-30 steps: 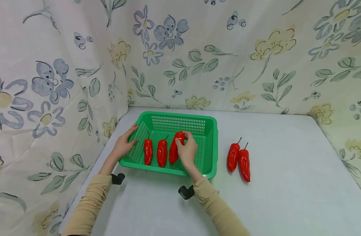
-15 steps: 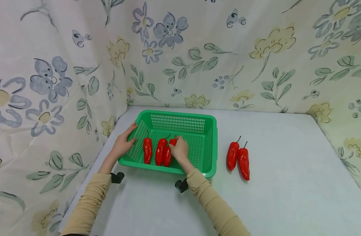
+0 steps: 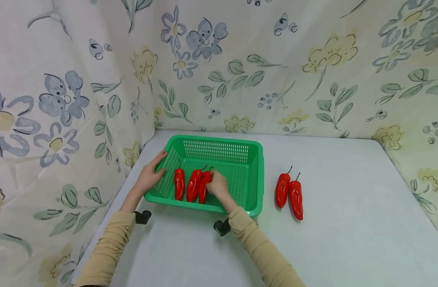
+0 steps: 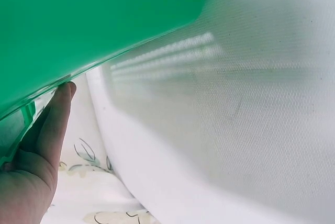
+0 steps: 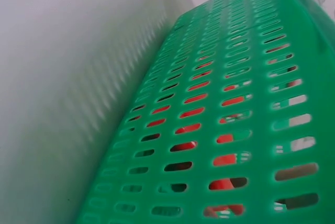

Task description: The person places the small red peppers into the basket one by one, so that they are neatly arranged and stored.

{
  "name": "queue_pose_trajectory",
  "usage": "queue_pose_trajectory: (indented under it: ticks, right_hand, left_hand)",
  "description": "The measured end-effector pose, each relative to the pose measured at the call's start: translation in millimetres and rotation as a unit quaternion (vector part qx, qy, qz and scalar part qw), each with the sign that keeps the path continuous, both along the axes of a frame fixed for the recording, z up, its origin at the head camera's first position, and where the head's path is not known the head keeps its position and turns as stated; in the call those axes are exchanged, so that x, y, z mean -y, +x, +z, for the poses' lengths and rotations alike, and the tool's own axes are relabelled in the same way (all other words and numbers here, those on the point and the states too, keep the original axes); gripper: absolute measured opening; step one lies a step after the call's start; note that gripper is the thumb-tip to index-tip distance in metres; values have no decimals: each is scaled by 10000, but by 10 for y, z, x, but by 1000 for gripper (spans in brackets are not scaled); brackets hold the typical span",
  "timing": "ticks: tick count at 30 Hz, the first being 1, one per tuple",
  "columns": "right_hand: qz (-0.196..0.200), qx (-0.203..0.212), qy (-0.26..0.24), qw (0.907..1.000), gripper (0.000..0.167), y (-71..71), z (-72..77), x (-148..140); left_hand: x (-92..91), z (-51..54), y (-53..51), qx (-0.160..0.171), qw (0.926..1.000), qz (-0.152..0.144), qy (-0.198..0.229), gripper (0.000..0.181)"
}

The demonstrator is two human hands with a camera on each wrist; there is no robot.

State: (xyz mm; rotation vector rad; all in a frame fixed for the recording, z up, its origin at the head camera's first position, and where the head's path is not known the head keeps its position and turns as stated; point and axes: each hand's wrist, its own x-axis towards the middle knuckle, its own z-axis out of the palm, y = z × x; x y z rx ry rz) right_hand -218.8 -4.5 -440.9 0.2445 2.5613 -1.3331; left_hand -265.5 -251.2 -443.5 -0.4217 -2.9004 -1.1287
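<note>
A green slotted plastic basket (image 3: 256,179) holds three red chili peppers side by side. The left pepper (image 3: 179,184) lies apart; the middle pepper (image 3: 194,185) leans close to the right-hand one (image 3: 204,186). My right hand (image 3: 218,185) is inside the basket with its bent fingers on that right-hand pepper, partly covering it. My left hand (image 3: 149,178) rests on the basket's left rim with fingers and thumb fairly straight. In the left wrist view a straight digit of the left hand (image 4: 39,156) touches the rim from below. The right wrist view shows red through the basket's wall slots (image 5: 193,111).
Two more red chili peppers, one on the left (image 3: 282,189) and one on the right (image 3: 296,199), lie close together on the white table (image 3: 348,223), right of the basket. A floral cloth (image 3: 276,79) hangs behind the table and along its left side.
My right hand has carried the third pepper leftward and lowered it beside the middle pepper, which now leans more. The left hand has stayed on the rim.
</note>
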Motion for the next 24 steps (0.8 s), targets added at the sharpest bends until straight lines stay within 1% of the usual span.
queue_pose_trajectory:
  ticks: [3,5,10,11,17,18,21,24]
  right_hand:
    - [9,121,0,9999,52,27,8,-16]
    - [19,110,17,9999,53,53,24,-36]
    - [81,-161,-61,9998,49,132,91,-115]
    - [94,-228,-119,9996,47,149,106,-133]
    - [208,-605,-619,9960,42,238,236,-283]
    - [242,-674,-710,9949,41,256,260,-318]
    - [322,-902,-958,9908,40,315,325,-432]
    - [322,-1075,-1143,9871,39,372,382,-551]
  left_hand:
    - [3,-17,11,-14,10000,9,7,59]
    - [4,-23,11,-40,10000,5,8,58]
    - [3,-27,0,-33,10000,7,12,59]
    - [13,-45,-8,-56,10000,2,23,59]
    - [8,-48,-3,1,10000,15,75,59]
    - [-3,-31,5,39,10000,23,65,58]
    - [-4,-23,2,13,10000,22,49,58]
    - [-7,-5,-6,-15,10000,7,51,59]
